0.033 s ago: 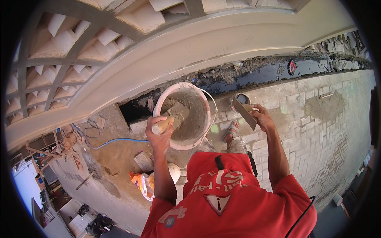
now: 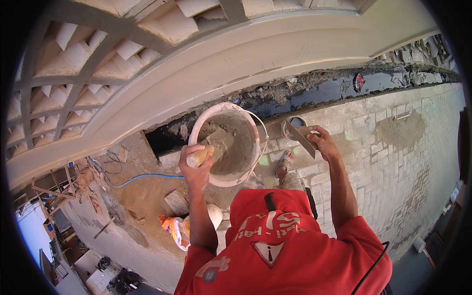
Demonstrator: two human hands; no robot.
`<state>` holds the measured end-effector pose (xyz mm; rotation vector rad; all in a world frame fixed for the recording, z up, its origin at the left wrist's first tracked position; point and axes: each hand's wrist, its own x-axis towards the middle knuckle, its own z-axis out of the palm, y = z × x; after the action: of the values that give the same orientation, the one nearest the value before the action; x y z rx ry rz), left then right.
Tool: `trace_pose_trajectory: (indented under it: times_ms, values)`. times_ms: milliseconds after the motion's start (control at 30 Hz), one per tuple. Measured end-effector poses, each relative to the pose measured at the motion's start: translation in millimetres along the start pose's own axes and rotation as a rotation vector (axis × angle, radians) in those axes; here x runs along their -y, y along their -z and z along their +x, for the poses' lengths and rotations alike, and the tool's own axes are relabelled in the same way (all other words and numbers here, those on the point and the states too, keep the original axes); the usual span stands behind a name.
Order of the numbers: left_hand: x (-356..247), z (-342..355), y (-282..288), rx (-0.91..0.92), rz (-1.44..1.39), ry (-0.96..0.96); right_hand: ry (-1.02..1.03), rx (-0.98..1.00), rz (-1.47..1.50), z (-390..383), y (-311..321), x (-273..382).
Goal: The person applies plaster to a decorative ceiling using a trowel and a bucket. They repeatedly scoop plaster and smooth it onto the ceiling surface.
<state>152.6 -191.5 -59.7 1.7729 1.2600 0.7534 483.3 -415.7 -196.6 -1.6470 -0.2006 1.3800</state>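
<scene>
My left hand (image 2: 195, 161) grips the pale handle (image 2: 200, 155) of a trowel at the near left rim of a large pinkish bucket (image 2: 244, 171). The trowel's mortar-covered blade is down inside, among wet grey mortar (image 2: 229, 152). In my right hand (image 2: 322, 143) is a flat rectangular float (image 2: 301, 139), its thin blade tilted and its handle under my fingers. Behind that blade, and partly hidden by it, a smaller round container (image 2: 298, 121) stands on the paving, right of the bucket's wire handle.
A lattice wall (image 2: 64, 98) runs along a dark drainage trench (image 2: 314, 93) with rubble. Grey pavers (image 2: 383, 177) lie right of me. At left are a blue hose (image 2: 147, 175), sand, a block (image 2: 177, 201), an orange-white sack (image 2: 172, 226) and stacked wooden poles (image 2: 54, 191). My sandalled foot (image 2: 285, 162) is near the bucket.
The whole scene sits very slightly higher in the picture. Both hands keep hold of the same tools, in almost the same positions over the containers.
</scene>
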Motion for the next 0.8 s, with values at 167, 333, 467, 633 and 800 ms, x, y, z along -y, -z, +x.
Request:
trace_pose_trajectory:
  times_ms: [167, 333, 467, 633, 800]
  values:
    - [7.1, -0.2, -47.1, 0.095, -0.021, -0.085, 0.122, -0.311, -0.464, 62.0, 59.5, -34.6]
    - [59.4, -7.8, -103.8, 0.183, 0.030, -0.092, 0.000, -0.147, -0.884, 176.6, 89.1, -185.3]
    - [106.0, -21.4, -136.0, 0.195, 0.015, -0.114, 0.016, -0.080, -1.159, 252.8, 62.5, -277.3]
    - [159.4, -28.1, -149.0, 0.210, 0.054, -0.111, -0.118, 0.038, -1.434, 317.1, 39.0, -365.5]
    - [172.3, -38.7, -154.5, 0.223, 0.032, -0.086, -0.180, -0.115, -1.440, 340.7, 27.0, -398.9]
